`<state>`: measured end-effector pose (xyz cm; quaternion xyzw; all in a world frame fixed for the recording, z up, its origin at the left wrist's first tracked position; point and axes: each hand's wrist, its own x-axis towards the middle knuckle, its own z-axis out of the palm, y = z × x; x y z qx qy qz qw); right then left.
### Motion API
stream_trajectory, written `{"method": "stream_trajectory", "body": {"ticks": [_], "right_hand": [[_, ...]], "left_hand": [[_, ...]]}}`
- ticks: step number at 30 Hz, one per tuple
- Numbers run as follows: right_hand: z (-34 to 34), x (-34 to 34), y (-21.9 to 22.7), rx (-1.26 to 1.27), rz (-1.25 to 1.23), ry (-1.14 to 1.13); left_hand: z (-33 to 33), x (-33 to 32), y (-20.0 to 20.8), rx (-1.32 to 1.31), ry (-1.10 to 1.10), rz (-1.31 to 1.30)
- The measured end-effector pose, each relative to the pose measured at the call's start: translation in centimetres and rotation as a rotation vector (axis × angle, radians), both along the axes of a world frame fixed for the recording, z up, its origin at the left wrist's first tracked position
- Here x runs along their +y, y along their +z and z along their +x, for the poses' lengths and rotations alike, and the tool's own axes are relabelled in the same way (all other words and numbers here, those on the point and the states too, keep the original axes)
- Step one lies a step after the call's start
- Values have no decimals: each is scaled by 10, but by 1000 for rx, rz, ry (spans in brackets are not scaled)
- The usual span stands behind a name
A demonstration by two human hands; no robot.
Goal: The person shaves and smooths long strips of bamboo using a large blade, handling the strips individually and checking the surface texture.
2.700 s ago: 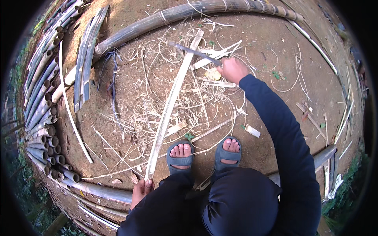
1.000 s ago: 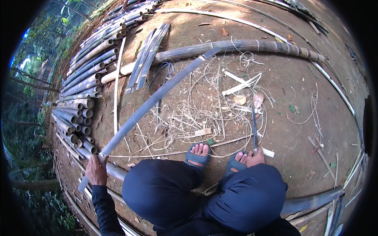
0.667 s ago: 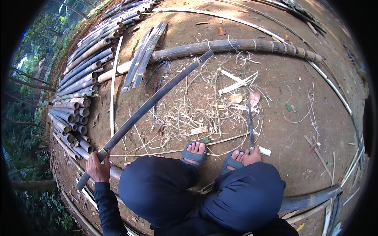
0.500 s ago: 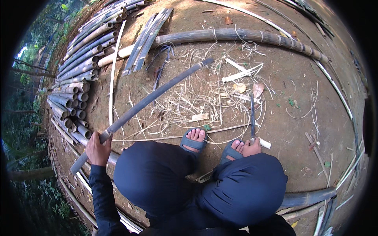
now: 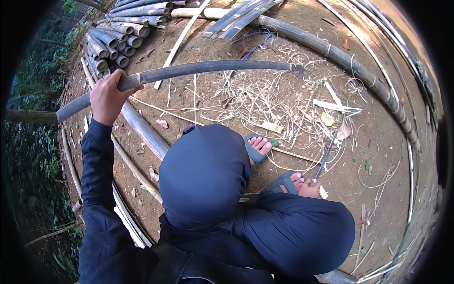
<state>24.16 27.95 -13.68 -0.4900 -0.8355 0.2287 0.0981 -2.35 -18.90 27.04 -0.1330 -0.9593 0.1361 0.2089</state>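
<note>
My left hand point(image 5: 111, 97) is closed round a long, dark bamboo strip point(image 5: 208, 67) near its left end. The strip is raised and reaches across to the right, its far tip above the pile of shavings. Low beside my right foot, my right hand point(image 5: 309, 190) grips the handle of a long knife point(image 5: 325, 158). Its narrow dark blade points away from me, toward the shavings point(image 5: 257, 102) and a brown dry leaf. My right fingers are partly hidden by my knee.
Cut bamboo poles point(image 5: 111, 42) are stacked at the far left. A thick bamboo pole point(image 5: 340, 52) lies across the far side, with split slats point(image 5: 243, 19) over it. Another pole point(image 5: 144, 128) lies left of my knee. My sandalled feet point(image 5: 259, 147) stand before the shavings.
My left hand has lifted the bamboo strip up and away from me, and the strip now lies more level across the view. The whole view has turned. My right hand keeps the knife by my foot.
</note>
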Motion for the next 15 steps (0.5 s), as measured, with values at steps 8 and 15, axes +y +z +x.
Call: {"method": "stream_trajectory", "body": {"ticks": [8, 15], "right_hand": [[1, -1, 1, -10, 3, 29], [-3, -4, 4, -4, 41, 79]], "left_hand": [[9, 17, -19, -54, 91, 184], [-6, 88, -70, -302, 47, 363]]}}
